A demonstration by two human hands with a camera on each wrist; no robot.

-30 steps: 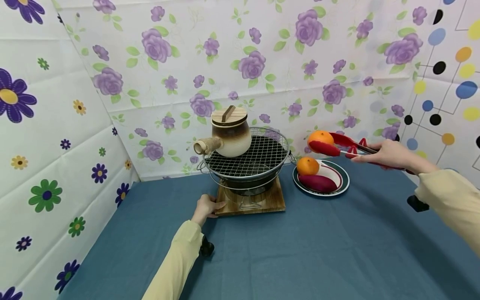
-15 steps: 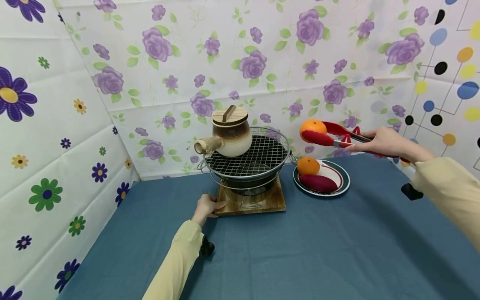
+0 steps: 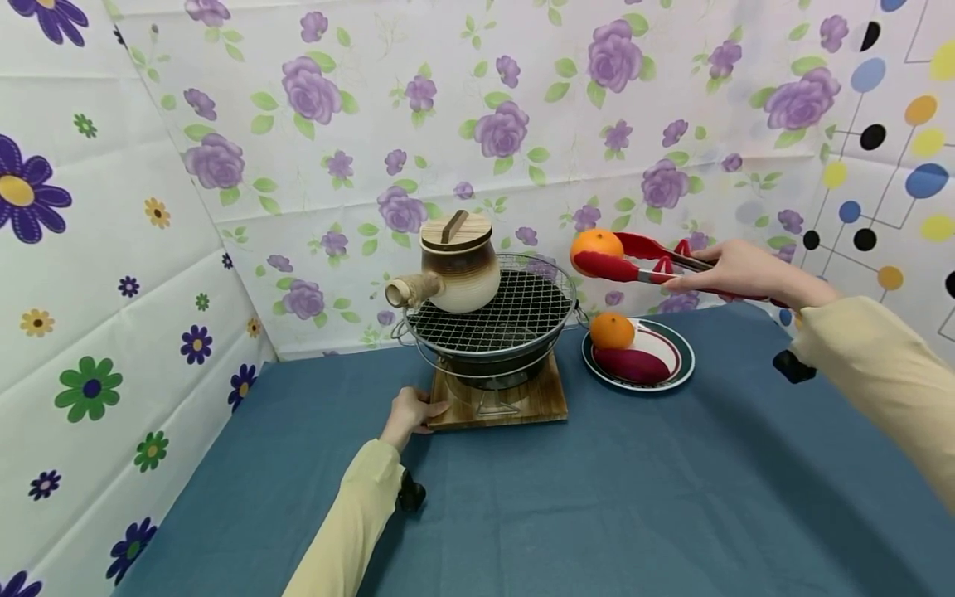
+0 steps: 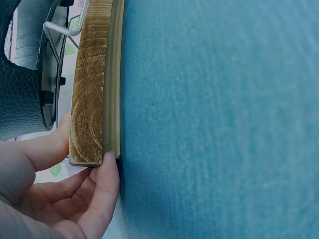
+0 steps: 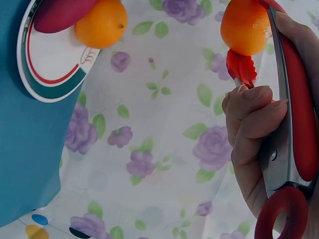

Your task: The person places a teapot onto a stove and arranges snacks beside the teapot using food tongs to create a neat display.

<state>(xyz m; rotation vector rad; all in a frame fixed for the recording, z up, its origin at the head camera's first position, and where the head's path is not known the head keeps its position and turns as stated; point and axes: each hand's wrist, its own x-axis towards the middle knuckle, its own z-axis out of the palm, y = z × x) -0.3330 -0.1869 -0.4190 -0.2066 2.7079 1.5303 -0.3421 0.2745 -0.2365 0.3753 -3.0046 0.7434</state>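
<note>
My right hand point(image 3: 734, 269) grips red tongs point(image 3: 649, 267), whose tips pinch an orange point(image 3: 597, 249) in the air, left of and above the plate. In the right wrist view the fingers curl round the tongs' metal and red handle point(image 5: 301, 114). My left hand point(image 3: 408, 413) holds the front left corner of a wooden board point(image 3: 540, 400), thumb on top and fingers at its lower edge, as the left wrist view shows. A round grill with a wire mesh point(image 3: 530, 311) stands on that board. On the mesh's left side sits a lidded clay pot point(image 3: 462, 278).
Right of the grill, a green-rimmed plate point(image 3: 688, 365) bears a second orange point(image 3: 612, 331) and a purple sweet potato point(image 3: 632, 365). The pot's handle point(image 3: 412, 290) points left past the mesh rim. A blue cloth point(image 3: 597, 497) covers the table; flowered sheets point(image 3: 336, 166) stand behind it.
My right hand has moved left and slightly up, carrying the orange in the tongs from over the plate toward the grill. The left hand, board, grill and pot have stayed still.
</note>
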